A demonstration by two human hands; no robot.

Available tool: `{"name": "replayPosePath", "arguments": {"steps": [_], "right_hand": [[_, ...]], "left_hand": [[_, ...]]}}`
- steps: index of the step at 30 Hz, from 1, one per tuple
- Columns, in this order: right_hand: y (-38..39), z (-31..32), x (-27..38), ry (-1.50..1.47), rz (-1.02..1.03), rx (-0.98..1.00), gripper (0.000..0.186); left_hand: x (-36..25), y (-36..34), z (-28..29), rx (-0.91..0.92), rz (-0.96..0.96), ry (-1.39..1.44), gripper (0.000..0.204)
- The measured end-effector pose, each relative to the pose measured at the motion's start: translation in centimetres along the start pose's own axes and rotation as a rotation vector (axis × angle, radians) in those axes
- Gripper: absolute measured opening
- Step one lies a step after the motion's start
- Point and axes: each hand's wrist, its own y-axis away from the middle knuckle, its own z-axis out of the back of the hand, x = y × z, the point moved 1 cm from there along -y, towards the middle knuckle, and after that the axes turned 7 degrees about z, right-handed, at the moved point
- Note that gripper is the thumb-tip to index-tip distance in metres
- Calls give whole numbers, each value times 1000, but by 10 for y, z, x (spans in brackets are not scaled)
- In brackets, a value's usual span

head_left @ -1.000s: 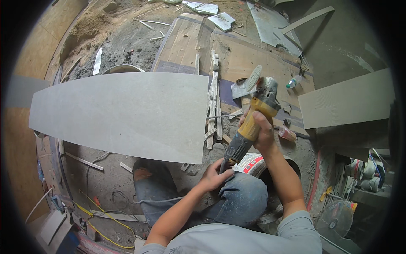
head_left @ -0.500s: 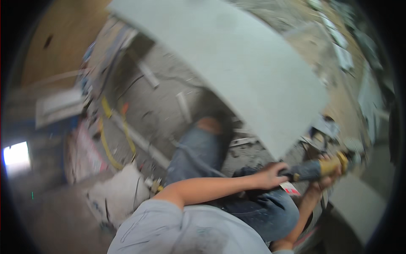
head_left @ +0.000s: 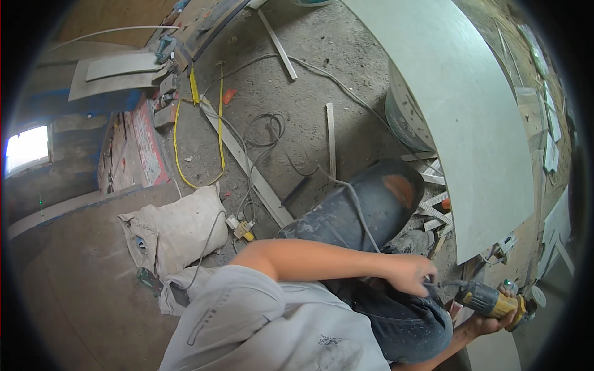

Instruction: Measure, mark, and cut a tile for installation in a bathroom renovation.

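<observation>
My right hand point(head_left: 495, 323) grips a yellow and black angle grinder point(head_left: 486, 299) from below, at the right by my bent leg. The grinder's disc end points right, away from me. My left hand point(head_left: 413, 276) is closed at the grinder's tail end, its fingers pinching the grey power cord point(head_left: 447, 283). More of the cord point(head_left: 357, 213) lies over my other leg and runs back across the floor. Just beyond the grinder is the lower corner of a large pale tile or board point(head_left: 479, 117), which rests slanted against a bucket point(head_left: 402, 114).
Cord coils point(head_left: 266, 128), a long pale strip point(head_left: 247, 164) and a yellow strap point(head_left: 176, 142) lie on the dusty floor. A stuffed white sack point(head_left: 179, 229) sits left, beside a plug connection point(head_left: 240, 227). Perforated metal pieces point(head_left: 433, 213) lie beyond my knee.
The left hand has come off the grinder's body to its cord. The grinder and right hand appear lower in view. My view has swung, showing more floor at the left.
</observation>
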Motion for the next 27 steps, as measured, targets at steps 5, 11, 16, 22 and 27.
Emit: {"name": "replayPosePath", "arguments": {"steps": [5, 11, 16, 22, 27], "right_hand": [[-26, -25, 44, 136, 164, 137, 51], [-79, -69, 79, 225, 212, 133, 49], [-108, -109, 108, 540, 342, 236, 57], [-161, -110, 131, 664, 485, 319, 55], [-170, -106, 136, 805, 638, 387, 46]], "left_hand": [[-47, 163, 143, -302, 186, -712, 30], [59, 406, 250, -1040, 632, -819, 29], [90, 489, 261, -1206, 819, -983, 28], [151, 503, 221, -1507, 665, -1195, 50], [294, 532, 95, -1415, 1209, -229, 61]]}}
